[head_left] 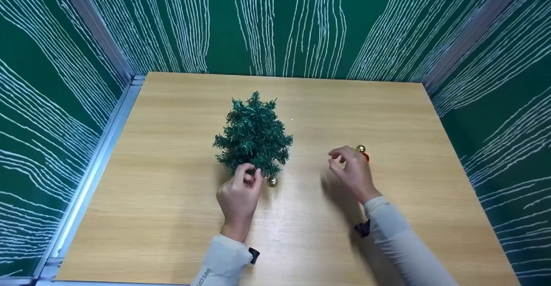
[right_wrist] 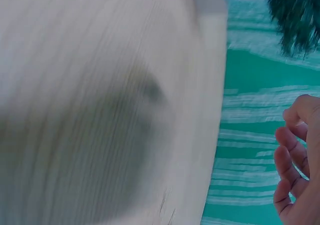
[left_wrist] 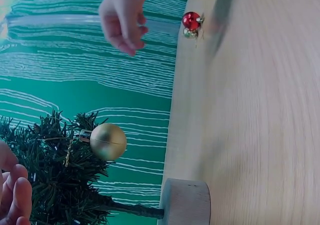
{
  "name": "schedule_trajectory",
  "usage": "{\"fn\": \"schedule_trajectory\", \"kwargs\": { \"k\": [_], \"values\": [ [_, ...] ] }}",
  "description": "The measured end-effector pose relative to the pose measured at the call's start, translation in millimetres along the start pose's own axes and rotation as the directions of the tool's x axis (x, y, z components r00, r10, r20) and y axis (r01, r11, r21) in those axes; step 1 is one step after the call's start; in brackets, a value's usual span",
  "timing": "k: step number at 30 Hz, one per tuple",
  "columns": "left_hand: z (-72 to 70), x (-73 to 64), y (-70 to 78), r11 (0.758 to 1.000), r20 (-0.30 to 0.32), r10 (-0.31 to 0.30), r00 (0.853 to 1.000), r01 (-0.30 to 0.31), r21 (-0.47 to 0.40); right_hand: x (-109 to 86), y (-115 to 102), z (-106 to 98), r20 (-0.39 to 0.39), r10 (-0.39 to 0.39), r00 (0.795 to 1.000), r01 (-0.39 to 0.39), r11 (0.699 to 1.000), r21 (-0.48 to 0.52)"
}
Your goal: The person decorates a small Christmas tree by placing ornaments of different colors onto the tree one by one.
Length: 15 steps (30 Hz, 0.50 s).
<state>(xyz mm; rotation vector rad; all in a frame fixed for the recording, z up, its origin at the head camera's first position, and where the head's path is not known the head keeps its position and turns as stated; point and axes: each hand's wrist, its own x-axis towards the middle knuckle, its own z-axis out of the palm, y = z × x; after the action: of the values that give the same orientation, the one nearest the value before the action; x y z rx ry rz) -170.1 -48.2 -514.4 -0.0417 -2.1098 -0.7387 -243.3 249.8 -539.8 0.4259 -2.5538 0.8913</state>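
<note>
A small green artificial Christmas tree (head_left: pixel 255 135) stands left of the table's middle. Its round pale base (left_wrist: pixel 187 205) and thin trunk show in the left wrist view. From a low branch hangs a gold bauble (left_wrist: pixel 108 142) with a gold loop. Beside that bauble, my left hand (head_left: pixel 239 195) has bent fingers and thumb right at the lower front branches; I cannot tell whether they pinch one. My right hand (head_left: pixel 353 172) is over the table to the right, fingers loosely curled, nothing visible in them. Next to it lie a red bauble (left_wrist: pixel 190 20) and a gold bauble (head_left: pixel 360 148).
The wooden table (head_left: pixel 172 234) is enclosed at the back and sides by green panels (head_left: pixel 219 27) with white wavy lines. Metal rails (head_left: pixel 92 172) run along its left edge. A dark band (head_left: pixel 254 256) sits at the left sleeve's cuff.
</note>
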Motion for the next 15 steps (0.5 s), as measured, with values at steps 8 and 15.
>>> {"fn": "schedule_trajectory", "kwargs": {
  "k": [8,15],
  "values": [
    [-0.1,-0.8,-1.1,1.0,0.006,-0.006,1.0,0.006,-0.023,0.6,47,-24,0.059,0.083,0.995,-0.07,0.979,-0.194],
    [-0.2,-0.5,-1.2,1.0,0.01,-0.005,1.0,0.005,-0.014,-3.8,74,-42,0.161,0.084,0.983,-0.028,0.948,-0.318]
  ]
}}
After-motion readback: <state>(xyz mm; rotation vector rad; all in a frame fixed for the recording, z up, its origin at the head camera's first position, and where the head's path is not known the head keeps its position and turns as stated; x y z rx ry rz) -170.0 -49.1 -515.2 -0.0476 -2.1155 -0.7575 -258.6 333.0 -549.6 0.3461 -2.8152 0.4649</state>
